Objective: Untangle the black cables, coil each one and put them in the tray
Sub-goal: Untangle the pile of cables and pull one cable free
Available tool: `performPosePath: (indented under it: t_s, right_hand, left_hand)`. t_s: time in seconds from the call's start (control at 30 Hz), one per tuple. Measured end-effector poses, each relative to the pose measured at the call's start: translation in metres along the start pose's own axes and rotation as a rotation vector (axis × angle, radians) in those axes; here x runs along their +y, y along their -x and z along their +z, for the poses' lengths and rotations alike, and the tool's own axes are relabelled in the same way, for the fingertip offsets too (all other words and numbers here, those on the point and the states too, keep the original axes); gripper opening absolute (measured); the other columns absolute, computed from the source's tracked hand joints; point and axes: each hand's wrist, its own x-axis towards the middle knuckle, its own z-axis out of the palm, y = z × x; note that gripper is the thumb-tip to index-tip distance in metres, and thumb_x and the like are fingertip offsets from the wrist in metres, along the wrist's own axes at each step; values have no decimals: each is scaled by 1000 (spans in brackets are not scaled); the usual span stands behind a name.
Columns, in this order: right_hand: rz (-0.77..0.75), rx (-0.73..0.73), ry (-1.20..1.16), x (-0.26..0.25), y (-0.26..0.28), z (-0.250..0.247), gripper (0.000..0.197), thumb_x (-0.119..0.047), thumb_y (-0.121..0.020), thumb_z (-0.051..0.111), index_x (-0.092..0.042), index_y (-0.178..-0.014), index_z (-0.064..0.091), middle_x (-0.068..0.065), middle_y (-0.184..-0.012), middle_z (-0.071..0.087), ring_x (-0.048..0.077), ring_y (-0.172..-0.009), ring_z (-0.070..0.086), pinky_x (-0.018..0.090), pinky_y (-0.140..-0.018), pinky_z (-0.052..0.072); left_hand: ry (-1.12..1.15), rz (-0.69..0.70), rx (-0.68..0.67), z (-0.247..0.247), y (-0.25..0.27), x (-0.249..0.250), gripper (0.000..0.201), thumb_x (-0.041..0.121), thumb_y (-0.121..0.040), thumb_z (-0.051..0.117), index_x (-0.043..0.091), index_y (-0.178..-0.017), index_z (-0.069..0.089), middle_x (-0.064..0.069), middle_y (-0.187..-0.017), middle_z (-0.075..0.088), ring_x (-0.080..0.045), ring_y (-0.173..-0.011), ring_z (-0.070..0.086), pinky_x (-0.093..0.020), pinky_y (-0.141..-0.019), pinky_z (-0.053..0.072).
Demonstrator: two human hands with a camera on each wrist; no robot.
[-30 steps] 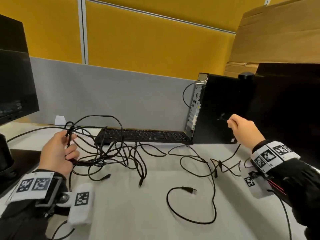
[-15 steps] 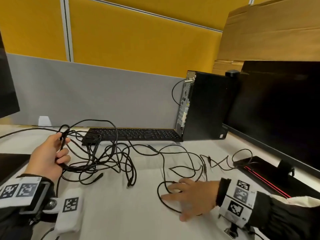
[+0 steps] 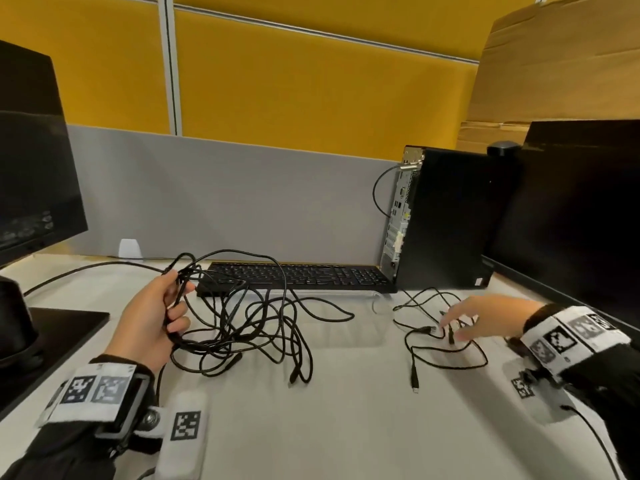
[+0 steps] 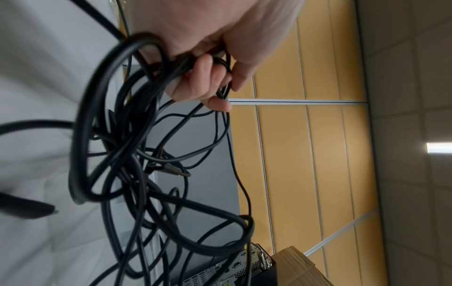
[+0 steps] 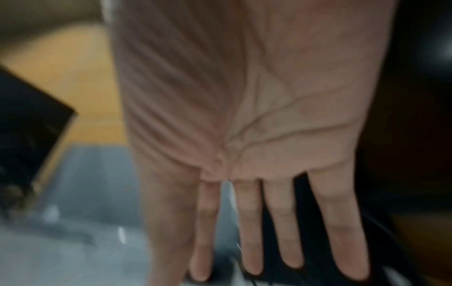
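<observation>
Black, thin, glossy cables (image 3: 249,327) lie knotted in a loose heap on the pale counter (image 3: 346,427), in front of the keyboard (image 3: 298,277). Left hand (image 3: 152,317) grip curls around several bunched loops, lifting them. A separate thinner cable (image 3: 446,355) sprawls right; right hand (image 3: 474,320) hovers over it, fingers straight and spread.

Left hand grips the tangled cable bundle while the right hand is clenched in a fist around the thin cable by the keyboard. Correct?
Not quite. The left hand does grip the tangled cable bundle, but the right hand is open, fingers straight, over the thin cable, as the right wrist view shows.
</observation>
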Motion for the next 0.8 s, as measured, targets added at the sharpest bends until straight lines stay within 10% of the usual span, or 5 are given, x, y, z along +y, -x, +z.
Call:
performPosePath:
  t_s: [0.13, 0.3, 0.47, 0.7, 0.8]
  right_hand:
    - [-314, 402, -519, -78, 19, -26, 14, -33, -93, 52, -38, -106, 56, -13, -101, 64, 1, -89, 61, 19, -79, 51]
    - [-484, 229, -789, -170, -9, -9, 40, -39, -91, 53, -29, -129, 44, -13, -105, 58, 4, -94, 59, 24, -70, 53]
    - [-541, 332, -1037, -183, -36, -11, 15, -23, -99, 45, -15, -90, 54, -4, -71, 62, 10, -66, 61, 28, -63, 48]
    - [-475, 644, -1362, -162, -43, -45, 29, -28, -101, 36, -13, -85, 54, -5, -53, 31, 5, -42, 27, 18, -40, 27]
    - [-445, 835, -1359, -158, -44, -49, 30, -24, -102, 34, -15, -79, 53, -6, -53, 30, 2, -40, 26, 15, -38, 22]
  left_hand:
    - [-23, 29, -59, 7, 7, 2, 30, 31, -97, 46, 18, -70, 45, 4, -71, 57, -4, -39, 28, -14, -36, 23]
    - [-137, 108, -180, 17, 24, 5, 28, 35, -98, 41, 19, -78, 54, 3, -72, 63, -7, -48, 35, -21, -50, 32]
    - [-260, 198, -230, 21, 30, 8, 30, 30, -97, 41, 12, -87, 63, 3, -83, 69, -13, -68, 48, -31, -70, 38]
    - [-344, 219, -364, 34, 21, 23, 29, 18, -96, 40, -2, -100, 61, 1, -58, 49, -8, -46, 38, -20, -44, 30]
    - [-345, 241, -398, 55, 16, 40, 24, 9, -97, 37, 0, -80, 54, 1, -54, 48, -8, -39, 31, -18, -39, 22]
